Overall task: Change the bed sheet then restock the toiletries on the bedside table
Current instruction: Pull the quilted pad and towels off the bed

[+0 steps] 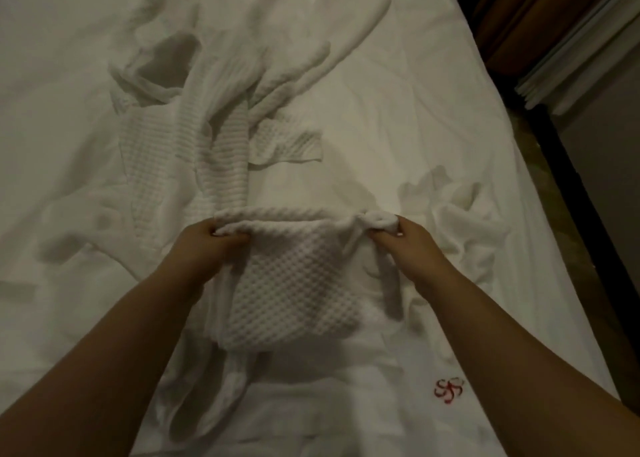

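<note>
Both hands, left & right, grip a waffle-weave cloth, poss. a robe, on the bed sheet.

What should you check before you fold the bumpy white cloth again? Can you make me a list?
1. Left hand grips the waffle cloth at its top edge: ok.
2. Right hand grips the other top corner: ok.
3. Top edge stretched straight between the hands: ok.
4. Cloth lying flat on the bed sheet: not ok, it bunches by the right hand.
5. Sheet underneath smooth: not ok, wrinkled.
6. Lower cloth corners lined up: cannot tell.
</note>
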`<state>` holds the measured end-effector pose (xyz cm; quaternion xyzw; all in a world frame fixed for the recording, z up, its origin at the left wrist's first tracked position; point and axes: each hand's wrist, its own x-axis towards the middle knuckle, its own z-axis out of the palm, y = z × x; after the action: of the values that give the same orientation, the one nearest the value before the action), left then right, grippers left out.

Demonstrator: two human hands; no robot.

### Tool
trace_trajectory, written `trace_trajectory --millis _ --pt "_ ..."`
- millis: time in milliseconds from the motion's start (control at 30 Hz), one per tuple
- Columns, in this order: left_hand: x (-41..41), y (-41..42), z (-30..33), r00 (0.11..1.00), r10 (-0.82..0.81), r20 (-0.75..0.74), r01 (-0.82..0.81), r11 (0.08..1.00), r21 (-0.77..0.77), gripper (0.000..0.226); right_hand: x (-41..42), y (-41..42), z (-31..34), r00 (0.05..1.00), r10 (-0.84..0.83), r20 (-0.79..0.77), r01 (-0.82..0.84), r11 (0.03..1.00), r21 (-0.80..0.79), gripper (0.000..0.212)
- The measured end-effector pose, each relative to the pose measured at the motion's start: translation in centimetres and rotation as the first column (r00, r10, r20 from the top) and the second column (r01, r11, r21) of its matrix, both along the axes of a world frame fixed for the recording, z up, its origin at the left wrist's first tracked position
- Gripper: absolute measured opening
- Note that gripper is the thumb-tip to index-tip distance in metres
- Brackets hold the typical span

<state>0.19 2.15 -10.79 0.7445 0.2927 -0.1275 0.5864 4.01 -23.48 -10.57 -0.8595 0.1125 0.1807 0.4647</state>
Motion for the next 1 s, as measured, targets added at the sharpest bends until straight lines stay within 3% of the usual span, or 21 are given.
trace_trajectory --millis 100,233,333,400,467,500,567,600,700,767,867,1000 --pt "2.5 0.1 -2.7 0.998 0.065 -0.019 -0.062 0.989 0.131 0.022 2.0 0.6 -2.5 0.993 -0.068 -0.092 0.070 0.997 0.024 0.026" --pt "4.4 0.2 -6.0 0.991 0.005 -0.132 0.053 0.898 0.437 0.048 4.1 1.3 -5.1 0.996 -0.080 -0.045 0.080 0.997 -0.008 0.030" --pt "4.3 -0.6 -6.5 0.989 -0.021 -0.146 0.109 0.769 0.630 0.048 4.2 1.4 -6.1 1.000 -0.003 0.027 0.007 0.988 -0.155 0.030" --pt "3.9 -1.9 -6.1 1.000 0.000 0.024 -0.018 0.675 0.738 0.038 4.5 1.8 -6.7 0.999 0.043 0.032 -0.028 0.929 -0.369 0.032" --pt "3.1 -4.0 -5.4 0.937 -0.172 0.303 -0.126 0.642 0.756 0.039 4.4 2.5 -6.6 0.986 0.058 0.158 0.042 0.826 -0.562 0.034" --pt "2.7 -5.4 -5.3 0.865 -0.344 0.365 -0.075 0.630 0.773 0.045 4.1 3.2 -6.3 0.947 0.087 0.310 0.122 0.795 -0.594 0.035" --pt "1.3 -7.8 -6.5 0.702 -0.670 0.242 0.158 0.478 0.864 0.056 2.7 4.9 -5.7 0.808 0.224 0.545 0.120 0.843 -0.525 0.042" --pt "0.8 -8.5 -7.5 0.646 -0.754 0.123 0.265 0.373 0.889 0.061 1.7 5.7 -6.1 0.747 0.343 0.569 -0.009 0.862 -0.507 0.045" --pt "1.2 -8.2 -10.2 0.571 -0.814 -0.104 0.442 0.199 0.875 0.064 -0.1 5.8 -8.2 0.691 0.655 0.304 -0.343 0.668 -0.661 0.050" --pt "2.0 -7.5 -10.6 0.592 -0.788 -0.169 0.488 0.183 0.854 0.061 0.7 4.9 -8.9 0.746 0.653 0.131 -0.412 0.607 -0.680 0.055" --pt "2.6 -6.9 -10.6 0.625 -0.737 -0.255 0.540 0.174 0.823 0.063 1.6 4.0 -9.8 0.775 0.632 0.000 -0.459 0.564 -0.686 0.066" --pt "2.9 -6.6 -10.3 0.626 -0.715 -0.310 0.588 0.173 0.790 0.069 1.7 4.0 -9.6 0.828 0.556 -0.075 -0.468 0.611 -0.639 0.059"
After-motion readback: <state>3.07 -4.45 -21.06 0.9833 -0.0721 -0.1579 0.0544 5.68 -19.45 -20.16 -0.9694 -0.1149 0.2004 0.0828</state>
